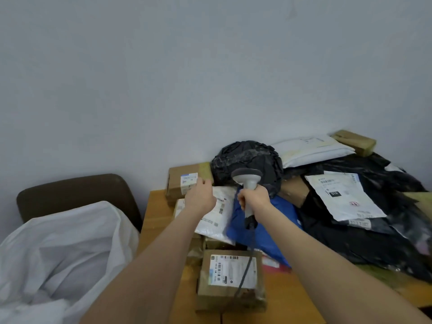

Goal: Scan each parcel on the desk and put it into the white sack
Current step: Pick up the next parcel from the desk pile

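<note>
From my end, the white sack [58,249] is the biggest thing in view, slumped open on a brown chair [77,190] just left of the desk [159,211]. The desk is heaped from back edge to front. I count three white mailers, one blue mailer [261,228], one round black bundle [247,160] and three cardboard boxes in plain sight, plus a fourth piece of cardboard half buried mid-desk. The loose black bags at the desk's right end overlap too much to count.

I judge the step in hand to be scanning the brown box [184,181] at the desk's back left corner. The right hand [254,197] is clenched round the handle of the one barcode scanner [247,181], its head raised over mid-desk. The left hand [201,195] touches that box by its label, though I cannot tell whether the fingers have closed on it.

Next, the scanner head needs turning onto that label. Then the box goes left off the desk into the sack.
</note>
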Demonstrator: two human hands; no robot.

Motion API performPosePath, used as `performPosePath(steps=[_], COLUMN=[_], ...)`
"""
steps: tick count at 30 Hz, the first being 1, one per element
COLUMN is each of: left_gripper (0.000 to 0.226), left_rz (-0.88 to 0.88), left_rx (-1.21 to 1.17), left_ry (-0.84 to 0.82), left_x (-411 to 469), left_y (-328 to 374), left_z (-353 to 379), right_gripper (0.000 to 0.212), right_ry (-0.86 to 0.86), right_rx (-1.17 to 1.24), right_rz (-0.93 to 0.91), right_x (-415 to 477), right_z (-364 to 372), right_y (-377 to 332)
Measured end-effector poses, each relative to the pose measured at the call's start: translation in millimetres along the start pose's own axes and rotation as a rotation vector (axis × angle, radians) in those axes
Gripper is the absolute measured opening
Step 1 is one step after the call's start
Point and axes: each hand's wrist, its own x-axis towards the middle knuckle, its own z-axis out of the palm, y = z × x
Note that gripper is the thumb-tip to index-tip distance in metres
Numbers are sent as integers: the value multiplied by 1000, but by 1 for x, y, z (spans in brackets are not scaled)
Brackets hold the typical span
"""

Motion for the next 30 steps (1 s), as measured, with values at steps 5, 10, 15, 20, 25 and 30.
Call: performPosePath(steps=[5, 10, 15, 20, 25, 30], left_gripper=[50, 77, 97, 75, 39, 44], left_rz=[-79, -215, -359, -448, -518, -509], left_rx=[-66, -123, -301, -572, -778, -818], left_ry=[-104, -159, -209, -296, -351, -352], left_x=[4, 7, 22, 33, 50, 50], left_y=[16, 0, -34, -52, -70, -80], left_z=[28, 41, 43, 50, 61, 49], right_gripper=[15, 10, 8, 17, 14, 7], right_ry=[-3, -65, -95, -65, -16, -53], right_rx=[268, 260, 153, 69, 22, 97], right_rz=[116, 178, 208, 243, 255, 267], right_x=[14, 26, 37, 47, 48, 33], right_z=[-43, -41, -8, 21, 32, 29], right_y=[10, 24, 33, 45, 45, 31])
